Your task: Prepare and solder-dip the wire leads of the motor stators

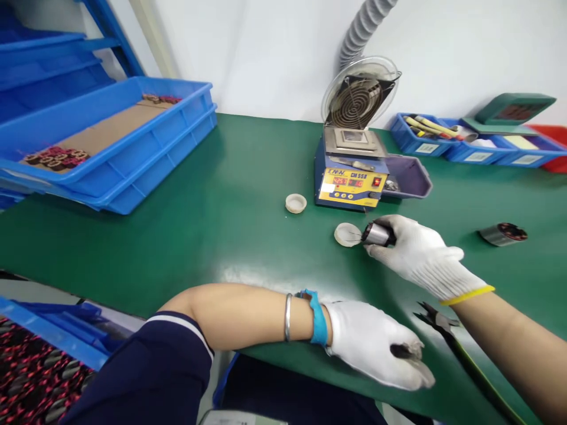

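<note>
My right hand (410,251), in a white knit glove, grips a small motor stator (377,234) lying on its side. Thin wire leads from its left end reach over a small round white dish (348,234). Near the table's front edge rests my left hand (376,345), also gloved. Its fingers are curled round a dark gap, and whether anything is inside cannot be made out. Diagonal cutters (438,321) with green handles lie just right of it. A second stator (504,234) lies on the table at the right.
Behind the dishes stands a solder pot (349,183) with a fan and grey hose (365,29) above. A second dish (296,203) is left of it, a purple tray (410,177) right. Blue bins (420,144) line the back; a large blue crate (177,141) occupies the left.
</note>
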### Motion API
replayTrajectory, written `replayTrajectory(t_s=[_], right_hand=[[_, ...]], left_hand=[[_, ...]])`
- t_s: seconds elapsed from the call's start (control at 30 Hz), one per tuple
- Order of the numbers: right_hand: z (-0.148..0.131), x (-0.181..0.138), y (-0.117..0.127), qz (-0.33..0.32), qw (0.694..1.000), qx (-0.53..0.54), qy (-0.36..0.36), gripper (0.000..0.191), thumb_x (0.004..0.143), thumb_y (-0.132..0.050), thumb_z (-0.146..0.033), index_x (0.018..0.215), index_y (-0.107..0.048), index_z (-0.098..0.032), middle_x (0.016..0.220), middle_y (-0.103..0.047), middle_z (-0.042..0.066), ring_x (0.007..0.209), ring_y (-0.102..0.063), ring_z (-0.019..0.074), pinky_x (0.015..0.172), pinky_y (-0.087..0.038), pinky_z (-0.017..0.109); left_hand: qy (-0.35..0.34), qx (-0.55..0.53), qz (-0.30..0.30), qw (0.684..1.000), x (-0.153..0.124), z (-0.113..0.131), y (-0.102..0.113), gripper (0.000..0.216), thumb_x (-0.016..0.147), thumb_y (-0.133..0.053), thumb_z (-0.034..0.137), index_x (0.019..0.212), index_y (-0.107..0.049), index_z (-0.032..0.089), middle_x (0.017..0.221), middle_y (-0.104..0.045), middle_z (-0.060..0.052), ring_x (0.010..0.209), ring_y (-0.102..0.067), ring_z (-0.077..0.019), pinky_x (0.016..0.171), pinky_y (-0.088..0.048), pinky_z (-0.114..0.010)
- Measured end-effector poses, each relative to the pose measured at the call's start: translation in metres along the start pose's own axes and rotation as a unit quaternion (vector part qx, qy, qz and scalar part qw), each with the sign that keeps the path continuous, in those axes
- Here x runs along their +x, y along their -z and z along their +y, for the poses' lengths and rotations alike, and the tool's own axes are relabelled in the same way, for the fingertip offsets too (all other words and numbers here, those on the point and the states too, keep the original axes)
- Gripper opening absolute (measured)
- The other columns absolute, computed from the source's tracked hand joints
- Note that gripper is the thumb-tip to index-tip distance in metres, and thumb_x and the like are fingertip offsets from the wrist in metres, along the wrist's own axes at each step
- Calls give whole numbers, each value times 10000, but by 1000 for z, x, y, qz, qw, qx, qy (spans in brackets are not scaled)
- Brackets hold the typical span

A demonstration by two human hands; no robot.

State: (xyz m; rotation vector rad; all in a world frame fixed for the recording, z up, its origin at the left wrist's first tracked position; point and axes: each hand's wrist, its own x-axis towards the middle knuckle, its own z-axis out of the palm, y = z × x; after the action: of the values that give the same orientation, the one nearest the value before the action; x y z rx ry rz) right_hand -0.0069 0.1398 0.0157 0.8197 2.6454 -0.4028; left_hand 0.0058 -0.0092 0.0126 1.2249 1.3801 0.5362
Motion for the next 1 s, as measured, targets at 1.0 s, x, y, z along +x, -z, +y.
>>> replayTrajectory(t_s=[1.0], right_hand=[[-8, 22, 23, -31, 798, 598, -64, 188, 847, -445, -364, 853, -415, -179, 657, -491, 37, 437, -373, 93, 391, -255, 209]], left_hand=[[7, -9, 20, 1000, 0, 1, 4, 579, 873, -541, 481, 1369, -514, 184, 1278, -638, -61, 1193, -602, -236, 1044, -462, -309]])
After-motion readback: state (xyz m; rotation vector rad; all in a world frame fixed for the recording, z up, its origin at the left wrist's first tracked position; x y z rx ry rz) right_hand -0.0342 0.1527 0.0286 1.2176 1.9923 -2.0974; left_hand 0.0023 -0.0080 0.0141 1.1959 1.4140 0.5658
